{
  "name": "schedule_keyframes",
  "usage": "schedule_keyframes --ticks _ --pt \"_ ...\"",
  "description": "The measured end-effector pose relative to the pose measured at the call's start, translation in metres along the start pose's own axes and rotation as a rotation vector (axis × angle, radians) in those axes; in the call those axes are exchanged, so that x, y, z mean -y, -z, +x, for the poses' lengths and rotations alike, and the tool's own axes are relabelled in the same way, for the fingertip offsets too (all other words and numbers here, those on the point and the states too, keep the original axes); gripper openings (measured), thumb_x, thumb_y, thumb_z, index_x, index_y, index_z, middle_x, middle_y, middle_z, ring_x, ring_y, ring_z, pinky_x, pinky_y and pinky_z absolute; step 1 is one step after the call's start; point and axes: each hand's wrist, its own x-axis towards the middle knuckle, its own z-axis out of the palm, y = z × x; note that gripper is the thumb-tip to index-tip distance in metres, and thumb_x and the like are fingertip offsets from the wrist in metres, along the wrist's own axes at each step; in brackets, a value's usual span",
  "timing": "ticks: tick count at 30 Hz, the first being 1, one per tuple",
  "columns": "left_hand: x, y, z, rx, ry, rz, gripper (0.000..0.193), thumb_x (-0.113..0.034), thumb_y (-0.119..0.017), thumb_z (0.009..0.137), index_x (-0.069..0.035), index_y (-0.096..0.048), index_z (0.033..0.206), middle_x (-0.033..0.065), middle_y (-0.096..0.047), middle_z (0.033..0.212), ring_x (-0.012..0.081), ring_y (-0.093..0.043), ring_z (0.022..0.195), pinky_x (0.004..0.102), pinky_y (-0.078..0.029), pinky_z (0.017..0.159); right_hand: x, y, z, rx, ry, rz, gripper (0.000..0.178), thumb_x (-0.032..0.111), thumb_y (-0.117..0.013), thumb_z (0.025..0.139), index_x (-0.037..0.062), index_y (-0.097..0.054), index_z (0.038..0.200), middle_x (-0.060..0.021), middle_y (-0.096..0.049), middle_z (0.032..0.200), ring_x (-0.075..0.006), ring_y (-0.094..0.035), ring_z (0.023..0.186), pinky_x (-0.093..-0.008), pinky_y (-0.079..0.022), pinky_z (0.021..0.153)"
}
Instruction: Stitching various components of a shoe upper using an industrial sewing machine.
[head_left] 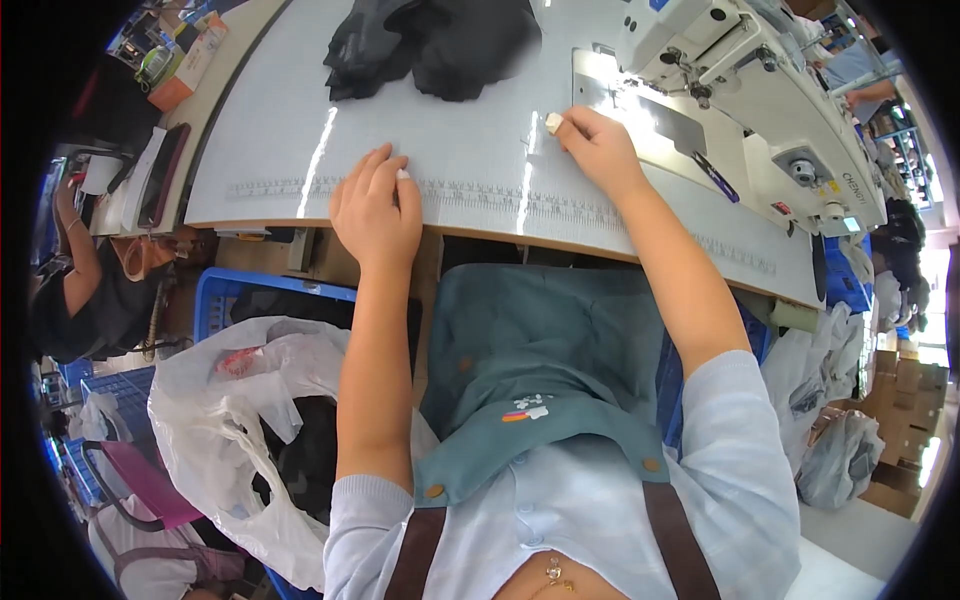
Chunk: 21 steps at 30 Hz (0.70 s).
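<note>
My left hand [378,208] rests on the white sewing table near its front edge, fingers loosely stretched and apart. A tiny white bit [402,174] shows at its thumb tip; whether it is held or stuck there I cannot tell. Further right, my right hand [600,150] pinches a small cream-white piece [554,122] between thumb and forefinger, just above the tabletop. Its kind is too small to make out. Beyond both hands lies a crumpled heap of black fabric [440,50], touched by neither.
A white sewing machine [720,60] with its lamp lit stands right of my right hand. Purple-handled thread snips [716,177] lie beside it. A printed ruler scale [480,192] runs along the table front. Below left, a white plastic bag [240,420] sits by a blue crate [210,290]. Another person's arm [82,240] shows far left.
</note>
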Motion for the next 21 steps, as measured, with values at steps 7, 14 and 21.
schedule_keyframes --ticks 7,14,21 --pt "0.0018 0.0021 0.0045 0.018 0.004 0.015 0.017 -0.014 -0.057 0.076 -0.008 -0.069 0.085 0.0066 -0.069 0.104 0.0236 -0.063 0.105 0.0371 -0.043 0.087 0.004 0.0007 0.004 0.008 0.024 0.022 0.026 0.03 -0.063 0.087 0.0051 -0.065 0.081 -0.0023 -0.055 0.06 -0.0132 -0.049 0.056 -0.0277 -0.041 0.056" --pt "0.0008 0.0002 0.0031 0.03 0.004 0.018 0.017 -0.014 -0.056 0.076 -0.008 -0.069 0.086 0.0068 -0.069 0.105 0.0237 -0.063 0.105 0.0368 -0.043 0.087 0.0019 0.0024 0.0033 0.004 0.037 -0.011 0.025 0.03 -0.063 0.087 0.0051 -0.065 0.081 -0.0026 -0.056 0.061 -0.0132 -0.05 0.057 -0.0282 -0.042 0.056" --pt "-0.0002 0.0029 0.0036 0.034 0.016 -0.005 0.017 -0.013 -0.056 0.076 -0.007 -0.069 0.086 0.0072 -0.069 0.105 0.0243 -0.063 0.105 0.0373 -0.043 0.088 0.0054 0.0025 0.0029 0.005 0.01 -0.01 0.023 0.028 -0.063 0.087 0.0053 -0.065 0.082 -0.0029 -0.057 0.061 -0.0138 -0.05 0.057 -0.0282 -0.042 0.056"
